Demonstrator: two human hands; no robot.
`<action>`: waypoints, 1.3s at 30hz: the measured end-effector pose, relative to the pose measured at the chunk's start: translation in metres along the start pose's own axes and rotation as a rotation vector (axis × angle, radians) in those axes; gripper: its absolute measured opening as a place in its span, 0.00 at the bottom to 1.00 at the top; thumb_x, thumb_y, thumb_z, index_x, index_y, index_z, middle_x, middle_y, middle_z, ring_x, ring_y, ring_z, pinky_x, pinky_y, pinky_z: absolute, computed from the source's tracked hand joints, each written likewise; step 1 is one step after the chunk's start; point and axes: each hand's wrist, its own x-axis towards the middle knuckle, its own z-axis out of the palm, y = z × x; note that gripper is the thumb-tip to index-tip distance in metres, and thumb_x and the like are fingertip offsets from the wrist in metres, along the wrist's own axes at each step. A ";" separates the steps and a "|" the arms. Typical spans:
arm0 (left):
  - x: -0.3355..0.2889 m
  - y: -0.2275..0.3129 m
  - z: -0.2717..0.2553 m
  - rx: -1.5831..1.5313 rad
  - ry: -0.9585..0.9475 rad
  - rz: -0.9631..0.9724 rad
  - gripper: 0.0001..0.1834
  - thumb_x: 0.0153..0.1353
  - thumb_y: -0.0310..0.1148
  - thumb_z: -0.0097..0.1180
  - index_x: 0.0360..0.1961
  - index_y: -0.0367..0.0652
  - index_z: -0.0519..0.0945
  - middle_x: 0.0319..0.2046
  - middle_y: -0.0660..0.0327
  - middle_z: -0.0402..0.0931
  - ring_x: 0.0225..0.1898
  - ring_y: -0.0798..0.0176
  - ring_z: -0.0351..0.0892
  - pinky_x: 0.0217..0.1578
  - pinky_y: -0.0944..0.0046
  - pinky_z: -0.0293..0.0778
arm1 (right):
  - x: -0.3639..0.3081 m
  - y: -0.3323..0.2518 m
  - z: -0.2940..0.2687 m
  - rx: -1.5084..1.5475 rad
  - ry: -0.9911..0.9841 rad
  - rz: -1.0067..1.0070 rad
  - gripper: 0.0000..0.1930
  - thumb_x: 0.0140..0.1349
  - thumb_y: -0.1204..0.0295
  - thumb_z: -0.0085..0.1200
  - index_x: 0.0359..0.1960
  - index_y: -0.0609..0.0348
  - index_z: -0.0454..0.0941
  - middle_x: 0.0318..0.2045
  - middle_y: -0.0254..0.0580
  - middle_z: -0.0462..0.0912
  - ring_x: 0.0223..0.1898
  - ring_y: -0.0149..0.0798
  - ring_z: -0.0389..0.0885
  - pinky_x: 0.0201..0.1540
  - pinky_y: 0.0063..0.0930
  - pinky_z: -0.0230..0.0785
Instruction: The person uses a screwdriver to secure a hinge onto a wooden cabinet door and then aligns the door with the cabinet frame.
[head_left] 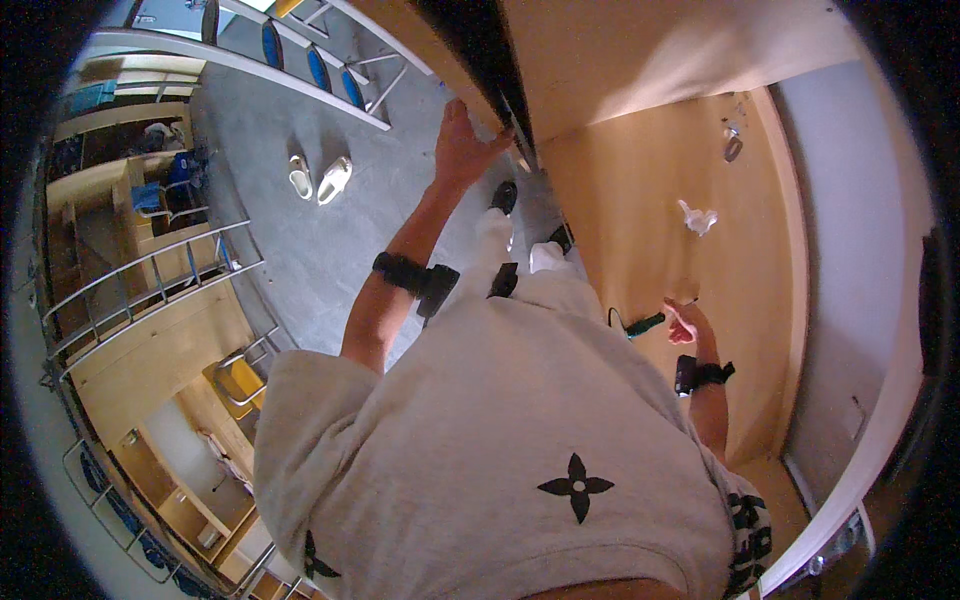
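My left hand [463,150] reaches forward to the lower edge of a wooden door panel [425,40]. Its thumb lies across toward the dark gap beside the panel, and its fingers are on the outer face, gripping the edge. Over the wooden desk top [640,210] is my right hand [684,322], fingers apart and seemingly holding nothing. Just left of those fingers lies a slim dark-green object [645,325] with a dark loop at its end; its kind is unclear. A crumpled white tissue [697,217] rests farther back on the desk.
A small brown oval item [733,147] lies at the desk's far right. Pale slippers [333,180] stand on the grey floor [260,200]. A metal ladder with blue treads [318,70] rises at upper left. Bunk rails [150,285] and a yellow chair [240,382] are on the left.
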 end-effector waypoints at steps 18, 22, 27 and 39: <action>-0.003 -0.146 -0.184 0.090 -0.113 0.162 0.14 0.48 0.37 0.63 0.35 0.42 0.81 0.33 0.55 0.81 0.36 0.51 0.80 0.36 0.57 0.74 | -0.064 -0.172 0.242 0.567 -0.066 -0.751 0.09 0.59 0.65 0.45 0.31 0.56 0.74 0.16 0.32 0.70 0.14 0.28 0.66 0.16 0.22 0.58; 0.031 -0.204 -0.224 -0.034 -0.091 0.133 0.13 0.49 0.39 0.63 0.33 0.42 0.81 0.29 0.56 0.81 0.32 0.51 0.81 0.31 0.57 0.75 | -0.094 -0.247 0.351 0.331 -0.240 -0.661 0.10 0.58 0.65 0.52 0.28 0.60 0.75 0.18 0.33 0.75 0.17 0.27 0.70 0.16 0.23 0.60; 0.056 -0.246 -0.256 -0.050 -0.167 0.159 0.13 0.48 0.39 0.63 0.31 0.42 0.81 0.27 0.56 0.81 0.31 0.51 0.81 0.30 0.58 0.75 | -0.105 -0.281 0.417 0.021 -0.058 -0.624 0.14 0.58 0.63 0.51 0.23 0.62 0.76 0.18 0.40 0.77 0.19 0.31 0.75 0.20 0.24 0.68; 0.067 -0.247 -0.259 0.148 -0.278 0.320 0.11 0.53 0.39 0.61 0.31 0.42 0.80 0.27 0.58 0.81 0.31 0.55 0.81 0.34 0.57 0.76 | -0.113 -0.293 0.452 1.127 -0.397 -0.561 0.11 0.59 0.63 0.52 0.27 0.58 0.70 0.17 0.38 0.70 0.18 0.40 0.71 0.26 0.37 0.71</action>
